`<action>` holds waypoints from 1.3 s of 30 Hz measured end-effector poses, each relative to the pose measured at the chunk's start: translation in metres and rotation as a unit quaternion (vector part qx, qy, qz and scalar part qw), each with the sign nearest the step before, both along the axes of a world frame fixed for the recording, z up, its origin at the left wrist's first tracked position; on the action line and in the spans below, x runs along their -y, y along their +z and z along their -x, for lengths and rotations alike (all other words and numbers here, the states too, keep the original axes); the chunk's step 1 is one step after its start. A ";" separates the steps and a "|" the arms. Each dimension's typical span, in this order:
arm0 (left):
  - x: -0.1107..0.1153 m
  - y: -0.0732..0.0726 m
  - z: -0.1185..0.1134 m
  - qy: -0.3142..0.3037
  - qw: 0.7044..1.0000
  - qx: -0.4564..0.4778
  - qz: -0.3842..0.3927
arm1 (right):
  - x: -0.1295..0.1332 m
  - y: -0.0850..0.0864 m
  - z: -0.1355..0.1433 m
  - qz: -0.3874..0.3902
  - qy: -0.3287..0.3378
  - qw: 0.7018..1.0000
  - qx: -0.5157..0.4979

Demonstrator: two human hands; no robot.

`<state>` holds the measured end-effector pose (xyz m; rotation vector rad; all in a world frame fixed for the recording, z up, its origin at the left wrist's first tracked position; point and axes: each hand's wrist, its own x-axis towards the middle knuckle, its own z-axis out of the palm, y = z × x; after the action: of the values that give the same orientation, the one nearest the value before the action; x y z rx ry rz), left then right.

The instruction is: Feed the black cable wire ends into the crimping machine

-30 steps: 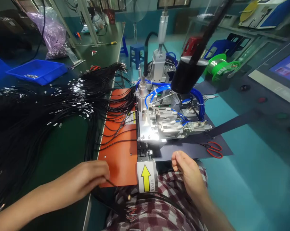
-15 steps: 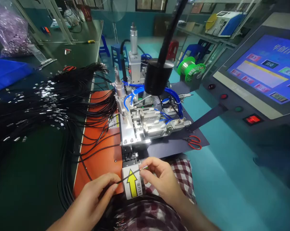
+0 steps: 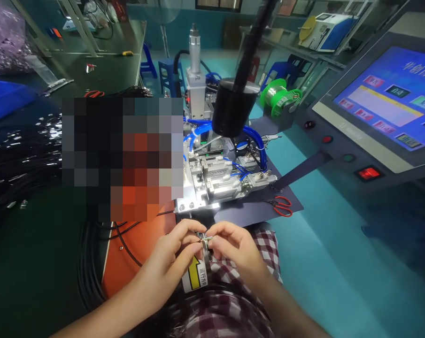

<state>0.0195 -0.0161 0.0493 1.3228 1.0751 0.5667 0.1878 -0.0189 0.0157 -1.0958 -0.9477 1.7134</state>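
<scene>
My left hand (image 3: 182, 249) and my right hand (image 3: 233, 246) meet just in front of the machine, fingertips almost touching. Between them is the thin wire end (image 3: 207, 238) of a black cable, pinched from both sides. Most of that cable is hidden behind my left hand. Just below the fingers shows a white label with a yellow arrow (image 3: 194, 274), partly covered by my left hand. The metal machine (image 3: 219, 176) with blue air tubes stands directly beyond my hands.
Black cables (image 3: 88, 267) hang at the left, beside an orange board (image 3: 135, 244). Red-handled scissors (image 3: 282, 206) lie on the machine's dark base. A black lamp head (image 3: 235, 110) hangs over the machine. The touchscreen (image 3: 391, 101) and a green wire spool (image 3: 279, 97) are right. A pixelated patch hides some cables.
My left hand has moved right and up along the cable to its wire end, closing the gap to my right hand. My right hand has risen slightly. The view has shifted a little.
</scene>
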 end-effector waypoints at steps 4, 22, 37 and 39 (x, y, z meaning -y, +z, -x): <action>-0.005 -0.004 -0.002 0.004 0.993 0.088 0.076 | -0.004 -0.004 -0.006 0.024 -0.029 0.997 -0.068; -0.004 -0.005 -0.002 0.036 0.990 0.097 0.097 | 0.002 -0.010 0.015 -0.018 -0.044 0.998 -0.041; 0.000 -0.009 -0.004 0.063 0.991 0.090 0.074 | 0.010 -0.016 0.025 -0.061 -0.102 0.993 0.011; 0.000 -0.009 -0.004 0.071 0.990 0.092 0.078 | 0.011 -0.016 0.027 -0.073 -0.092 0.993 0.017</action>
<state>0.0234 -0.0160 0.0400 1.0430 1.0438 0.6827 0.1607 -0.0298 -0.0001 -1.0833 -0.9464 1.4577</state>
